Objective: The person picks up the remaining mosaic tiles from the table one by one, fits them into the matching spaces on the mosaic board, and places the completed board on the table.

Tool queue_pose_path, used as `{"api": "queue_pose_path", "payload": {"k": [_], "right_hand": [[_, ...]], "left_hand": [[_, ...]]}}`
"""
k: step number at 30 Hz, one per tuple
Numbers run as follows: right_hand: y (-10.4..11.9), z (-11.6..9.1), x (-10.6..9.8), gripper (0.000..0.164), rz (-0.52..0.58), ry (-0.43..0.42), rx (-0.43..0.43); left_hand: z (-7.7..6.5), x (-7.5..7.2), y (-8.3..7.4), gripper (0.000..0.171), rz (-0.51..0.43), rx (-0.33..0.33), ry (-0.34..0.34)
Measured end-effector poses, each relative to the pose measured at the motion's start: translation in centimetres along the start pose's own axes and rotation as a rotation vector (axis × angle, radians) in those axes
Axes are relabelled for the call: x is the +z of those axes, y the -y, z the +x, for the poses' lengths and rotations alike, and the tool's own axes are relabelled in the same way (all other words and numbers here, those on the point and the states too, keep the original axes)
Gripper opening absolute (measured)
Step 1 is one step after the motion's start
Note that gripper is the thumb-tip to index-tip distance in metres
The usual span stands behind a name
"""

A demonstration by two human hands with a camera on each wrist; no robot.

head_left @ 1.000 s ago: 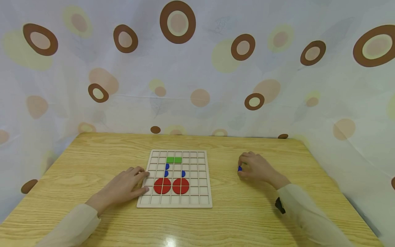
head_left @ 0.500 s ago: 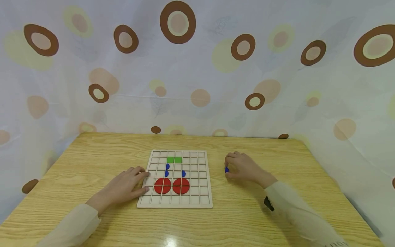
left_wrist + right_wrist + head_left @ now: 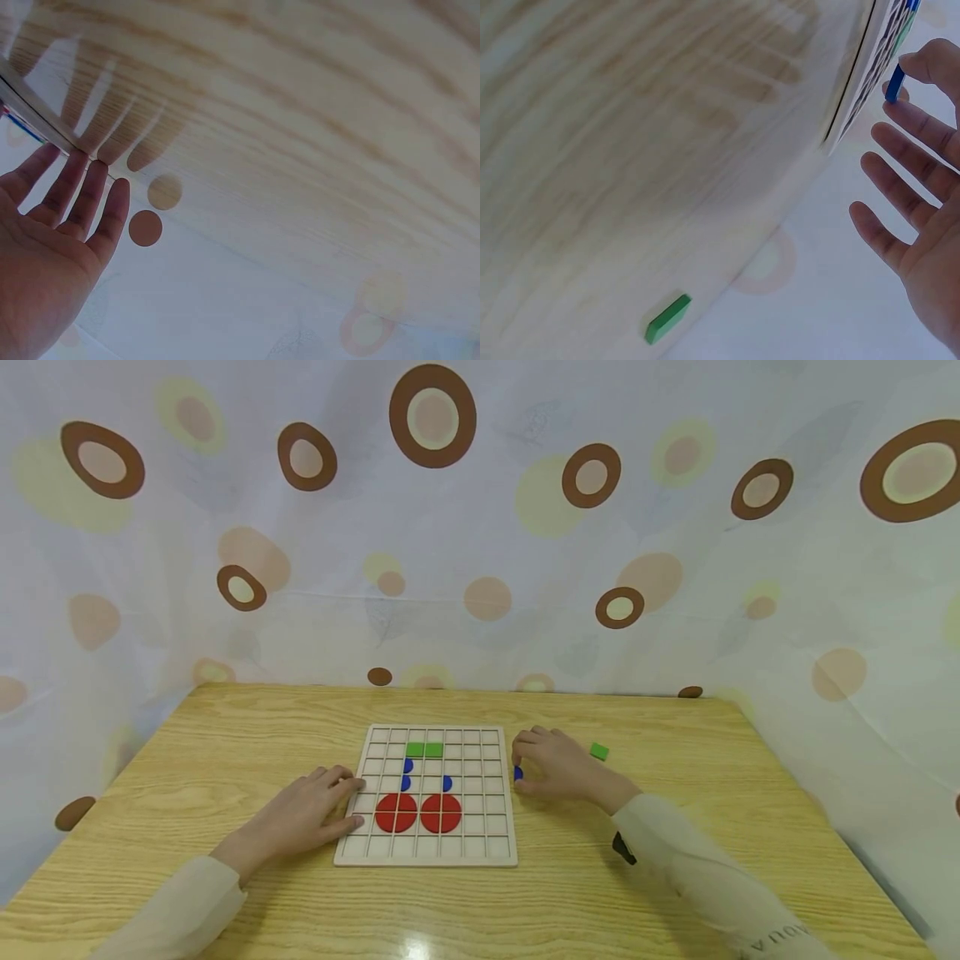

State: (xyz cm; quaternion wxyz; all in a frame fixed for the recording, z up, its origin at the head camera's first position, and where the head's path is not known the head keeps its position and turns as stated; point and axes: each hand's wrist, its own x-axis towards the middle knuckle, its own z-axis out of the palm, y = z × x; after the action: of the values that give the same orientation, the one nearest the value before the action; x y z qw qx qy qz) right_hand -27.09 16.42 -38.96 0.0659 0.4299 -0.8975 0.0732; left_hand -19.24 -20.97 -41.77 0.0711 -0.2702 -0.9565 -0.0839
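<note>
A pale grid board [image 3: 480, 847] lies on the wooden table. Set in its cells are two green squares [image 3: 424, 750], several red quarter pieces forming two discs [image 3: 396, 812], and three blue semicircular pieces [image 3: 447, 783]. My left hand [image 3: 307, 810] rests at the board's left edge, thumb and fingertips touching it, fingers extended. Just past the right edge of the board, my right hand [image 3: 555, 766] pinches another blue piece [image 3: 518, 773] between thumb and index finger. In the right wrist view this blue piece [image 3: 894, 84] stands on edge, with the other fingers spread.
One loose green square [image 3: 599, 751] lies on the table [image 3: 420, 902] behind and right of my right hand. A patterned curtain [image 3: 480, 543] hangs along the table's back and sides.
My right hand has moved left to the board with the blue piece in its pinch. The loose green square, earlier hidden behind that hand, now shows. My left hand stays put.
</note>
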Motion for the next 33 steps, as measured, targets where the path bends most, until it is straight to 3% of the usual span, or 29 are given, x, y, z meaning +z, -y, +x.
{"api": "queue_pose_path", "payload": {"k": [21, 33], "right_hand": [[2.0, 4.9, 0.8, 0.023, -0.030, 0.115, -0.015], [2.6, 7.0, 1.3, 0.021, -0.037, 0.125, -0.083]], "left_hand": [[0.0, 0.1, 0.1, 0.048, -0.007, -0.003, -0.002], [-0.1, 0.1, 0.0, 0.049, -0.004, -0.009, 0.000]]}}
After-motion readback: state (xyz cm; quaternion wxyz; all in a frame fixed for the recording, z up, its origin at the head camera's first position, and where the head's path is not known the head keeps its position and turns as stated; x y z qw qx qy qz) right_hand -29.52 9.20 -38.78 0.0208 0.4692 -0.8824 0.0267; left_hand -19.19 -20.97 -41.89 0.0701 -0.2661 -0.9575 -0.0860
